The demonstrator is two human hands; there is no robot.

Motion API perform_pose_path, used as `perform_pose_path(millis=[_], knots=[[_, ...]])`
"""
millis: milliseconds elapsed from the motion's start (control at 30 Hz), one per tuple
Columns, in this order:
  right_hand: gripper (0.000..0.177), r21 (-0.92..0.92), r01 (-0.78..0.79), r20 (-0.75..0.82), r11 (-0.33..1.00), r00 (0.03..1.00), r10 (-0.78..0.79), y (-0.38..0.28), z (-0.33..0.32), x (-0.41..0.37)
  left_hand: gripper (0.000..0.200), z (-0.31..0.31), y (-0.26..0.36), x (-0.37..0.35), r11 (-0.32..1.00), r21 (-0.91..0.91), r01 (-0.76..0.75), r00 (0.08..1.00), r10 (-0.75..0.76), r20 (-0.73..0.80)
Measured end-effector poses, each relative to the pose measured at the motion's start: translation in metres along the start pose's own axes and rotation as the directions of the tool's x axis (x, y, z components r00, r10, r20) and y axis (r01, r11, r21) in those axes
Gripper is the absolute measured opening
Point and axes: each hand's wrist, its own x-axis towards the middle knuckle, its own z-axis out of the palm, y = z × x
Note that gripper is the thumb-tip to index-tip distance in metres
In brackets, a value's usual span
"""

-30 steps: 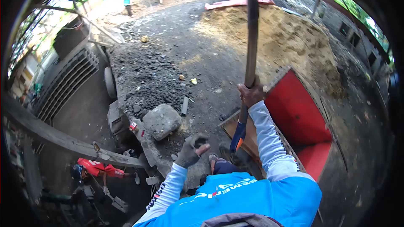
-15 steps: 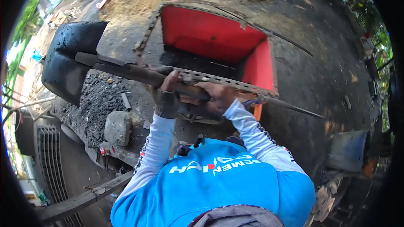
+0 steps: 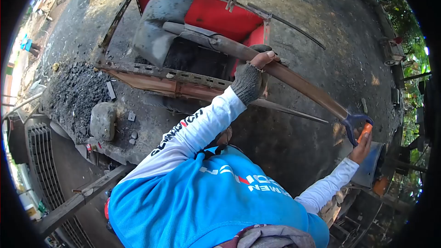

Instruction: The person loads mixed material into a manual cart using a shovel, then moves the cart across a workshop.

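A shovel slants across the view from upper left to lower right. Its wide grey blade is over the red-lined cart box, which has dark material inside. My left hand, in a dark grey glove with bare fingertips, is wrapped around the middle of the wooden shaft. At the far end, my right hand is closed on the orange grip of the blue D-shaped handle.
A pile of dark gravel and a grey stone block lie left of the cart. A wooden beam crosses the lower left, beside a metal grating. A blue barrel stands at right.
The shovel blade has moved right, over the cart box. My right hand has gone from the shaft to the handle at far right; my left hand has moved up and right. The cart appears further left.
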Motion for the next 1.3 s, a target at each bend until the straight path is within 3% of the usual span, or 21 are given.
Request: perform_pose_path(millis=[67, 167, 200, 300, 367, 567, 667, 767, 867, 967, 1100, 1133, 1233, 1300], knots=[[0.055, 0.202, -0.176, 0.108, 0.964, 0.982, 0.156, -0.01, -0.005, 0.004, 0.018, -0.008, -0.006, 0.015, 0.994, -0.096, 0.054, 0.997, -0.059, -0.051], [0.049, 0.368, -0.401, 0.58, 0.839, 0.804, 0.13, 0.007, -0.013, 0.017, 0.012, -0.043, -0.008, 0.05, 0.959, -0.259, 0.119, 0.975, -0.162, -0.154], [0.047, 0.495, -0.481, 0.57, 0.723, 0.808, 0.148, -0.019, 0.015, 0.006, 0.01, -0.062, -0.009, 0.063, 0.94, -0.314, 0.135, 0.961, -0.201, -0.191], [0.056, 0.606, -0.617, 0.643, 0.502, 0.752, 0.147, -0.034, 0.087, -0.01, 0.006, -0.116, 0.0, 0.101, 0.826, -0.547, 0.139, 0.876, -0.36, -0.321], [0.065, 0.601, -0.649, 0.676, 0.466, 0.724, 0.135, -0.05, 0.135, -0.022, 0.005, -0.143, 0.011, 0.119, 0.882, -0.47, 0.036, 0.778, -0.32, -0.541], [0.066, 0.6, -0.607, 0.679, 0.521, 0.731, 0.07, -0.126, 0.265, -0.067, 0.021, -0.201, 0.049, 0.15, 0.956, -0.293, -0.007, 0.658, -0.216, -0.722], [0.067, 0.558, -0.607, 0.681, 0.566, 0.725, 0.106, -0.153, 0.312, -0.09, 0.02, -0.229, 0.064, 0.164, 0.982, -0.188, -0.002, 0.502, -0.162, -0.85], [0.068, 0.526, -0.605, 0.69, 0.597, 0.714, 0.116, -0.172, 0.341, -0.112, 0.026, -0.256, 0.073, 0.171, 0.984, -0.15, 0.092, 0.439, -0.176, -0.881], [0.067, 0.499, -0.608, 0.663, 0.617, 0.726, 0.179, -0.184, 0.345, -0.111, 0.04, -0.258, 0.063, 0.181, 0.984, 0.039, 0.174, 0.332, -0.021, -0.943], [0.066, 0.474, -0.577, 0.655, 0.665, 0.736, 0.171, -0.188, 0.347, -0.102, 0.029, -0.245, 0.058, 0.183, 0.984, 0.094, 0.154, 0.281, 0.048, -0.958], [0.066, 0.489, -0.555, 0.667, 0.673, 0.735, 0.122, -0.202, 0.342, -0.104, 0.031, -0.247, 0.064, 0.178, 0.984, 0.078, 0.158, 0.317, 0.024, -0.948], [0.066, 0.495, -0.546, 0.678, 0.676, 0.729, 0.092, -0.206, 0.342, -0.104, 0.031, -0.244, 0.074, 0.174, 0.985, 0.047, 0.167, 0.353, -0.016, -0.936], [0.065, 0.566, -0.508, 0.697, 0.649, 0.716, -0.048, -0.205, 0.346, -0.095, 0.032, -0.226, 0.104, 0.168, 0.987, -0.081, 0.139, 0.338, -0.124, -0.933], [0.064, 0.585, -0.537, 0.711, 0.608, 0.701, -0.065, -0.201, 0.355, -0.084, 0.034, -0.234, 0.11, 0.172, 0.998, -0.056, 0.027, 0.371, -0.062, -0.926]])
